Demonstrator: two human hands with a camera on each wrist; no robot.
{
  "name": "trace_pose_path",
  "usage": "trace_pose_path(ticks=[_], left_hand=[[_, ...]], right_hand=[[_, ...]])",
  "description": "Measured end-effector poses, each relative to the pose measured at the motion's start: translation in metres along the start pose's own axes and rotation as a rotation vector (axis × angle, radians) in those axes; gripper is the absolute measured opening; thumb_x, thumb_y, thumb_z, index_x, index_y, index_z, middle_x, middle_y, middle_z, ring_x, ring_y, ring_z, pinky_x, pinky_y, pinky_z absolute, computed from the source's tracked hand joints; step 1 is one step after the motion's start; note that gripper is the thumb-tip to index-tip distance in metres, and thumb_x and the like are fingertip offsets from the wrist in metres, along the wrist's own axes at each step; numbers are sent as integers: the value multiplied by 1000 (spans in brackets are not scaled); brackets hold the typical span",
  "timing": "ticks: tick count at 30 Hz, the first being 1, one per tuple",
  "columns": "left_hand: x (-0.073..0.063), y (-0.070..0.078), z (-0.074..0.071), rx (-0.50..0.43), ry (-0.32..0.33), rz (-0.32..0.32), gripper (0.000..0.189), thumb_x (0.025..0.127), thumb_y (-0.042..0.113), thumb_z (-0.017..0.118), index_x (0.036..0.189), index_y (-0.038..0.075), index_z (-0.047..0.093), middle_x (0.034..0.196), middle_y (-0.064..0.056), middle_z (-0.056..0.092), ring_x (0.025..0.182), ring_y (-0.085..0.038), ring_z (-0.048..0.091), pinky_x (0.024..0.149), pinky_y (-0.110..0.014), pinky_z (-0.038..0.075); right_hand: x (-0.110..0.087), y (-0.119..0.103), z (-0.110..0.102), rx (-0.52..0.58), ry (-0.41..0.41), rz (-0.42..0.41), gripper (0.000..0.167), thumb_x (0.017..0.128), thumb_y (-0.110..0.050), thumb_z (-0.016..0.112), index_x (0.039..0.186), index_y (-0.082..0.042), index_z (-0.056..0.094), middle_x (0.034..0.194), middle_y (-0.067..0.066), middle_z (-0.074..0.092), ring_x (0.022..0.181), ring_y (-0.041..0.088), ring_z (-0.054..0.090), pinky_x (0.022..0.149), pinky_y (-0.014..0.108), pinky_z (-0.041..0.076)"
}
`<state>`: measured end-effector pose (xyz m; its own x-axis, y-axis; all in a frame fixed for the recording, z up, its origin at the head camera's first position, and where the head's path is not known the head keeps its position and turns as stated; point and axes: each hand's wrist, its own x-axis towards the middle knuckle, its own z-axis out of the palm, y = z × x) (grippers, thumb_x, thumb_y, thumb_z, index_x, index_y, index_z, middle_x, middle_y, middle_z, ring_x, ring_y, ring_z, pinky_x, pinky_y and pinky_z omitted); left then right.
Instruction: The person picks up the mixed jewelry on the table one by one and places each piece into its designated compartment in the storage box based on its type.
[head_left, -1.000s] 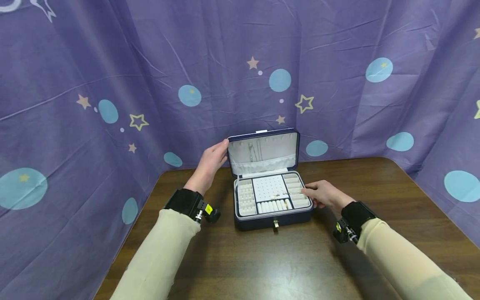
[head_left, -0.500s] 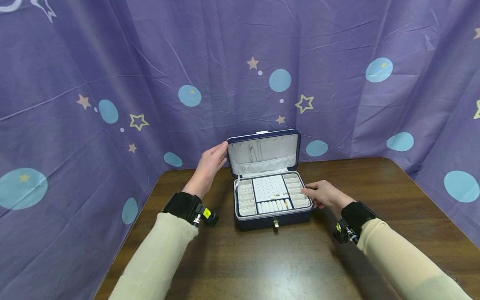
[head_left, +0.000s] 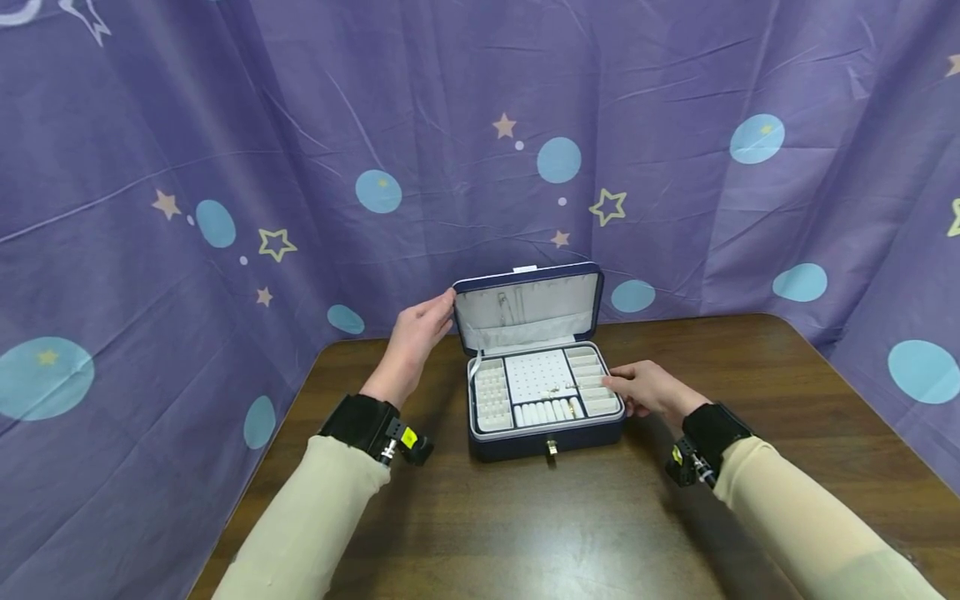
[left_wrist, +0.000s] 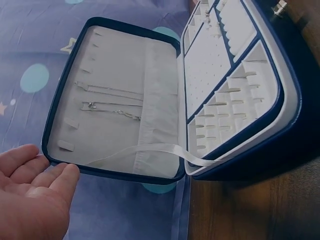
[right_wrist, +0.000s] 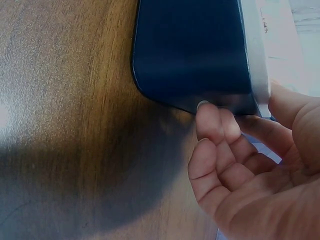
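Note:
A dark blue jewelry box [head_left: 517, 452] stands on the table with its lid [head_left: 525, 293] raised. My left hand [head_left: 414, 337] touches the lid's upper left corner, its fingers fairly straight against the edge in the left wrist view. At the box's right wall, my right hand [head_left: 651, 388] pinches the rim, thumb on the inside and fingers along the outer side. Thin necklaces [left_wrist: 112, 102] hang inside the lid. A white ribbon [left_wrist: 150, 148] joins lid and base. Earrings [head_left: 553, 390] sit on the white perforated panel [head_left: 534, 371], behind a row of ring rolls [head_left: 547, 412].
Brown wooden table [head_left: 525, 533] surrounds the box. A purple curtain [head_left: 450, 100] with stars and blue dots hangs behind it and at both sides. The gold clasp [head_left: 552, 447] is on the box's front.
The lid has tipped slightly forward, and its top edge is a little lower. My left hand has moved slightly down and toward me with it. The right hand has stayed in place.

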<state>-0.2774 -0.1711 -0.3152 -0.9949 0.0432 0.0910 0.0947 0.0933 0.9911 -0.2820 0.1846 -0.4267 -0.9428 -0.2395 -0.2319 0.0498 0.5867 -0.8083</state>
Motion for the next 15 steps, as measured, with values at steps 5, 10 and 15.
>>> trace_pose_path(ticks=[5, 10, 15], left_hand=[[-4, -4, -2, 60, 5, 37, 47, 105, 26, 57, 148, 7, 52, 154, 3, 51, 143, -12, 45, 112, -28, 42], [-9, -6, -1, 56, 14, 56, 44, 105, 22, 56, 145, 6, 55, 151, 3, 53, 141, -12, 48, 109, -26, 44], [-12, -10, 0, -6, 31, 69, 42, 103, 17, 57, 142, 2, 56, 149, 0, 55, 139, -12, 50, 106, -23, 46]], right_hand=[[0, 0, 0, 10, -1, 6, 56, 104, -31, 58, 146, 5, 50, 73, 2, 56, 68, 18, 58, 62, 32, 46], [0, 0, 1, 18, 1, 9, 56, 104, -32, 59, 147, 4, 50, 72, 2, 56, 68, 18, 58, 62, 32, 45], [-1, 0, 1, 7, 2, 6, 57, 104, -32, 58, 147, 5, 49, 72, 2, 56, 68, 18, 58, 62, 32, 45]])
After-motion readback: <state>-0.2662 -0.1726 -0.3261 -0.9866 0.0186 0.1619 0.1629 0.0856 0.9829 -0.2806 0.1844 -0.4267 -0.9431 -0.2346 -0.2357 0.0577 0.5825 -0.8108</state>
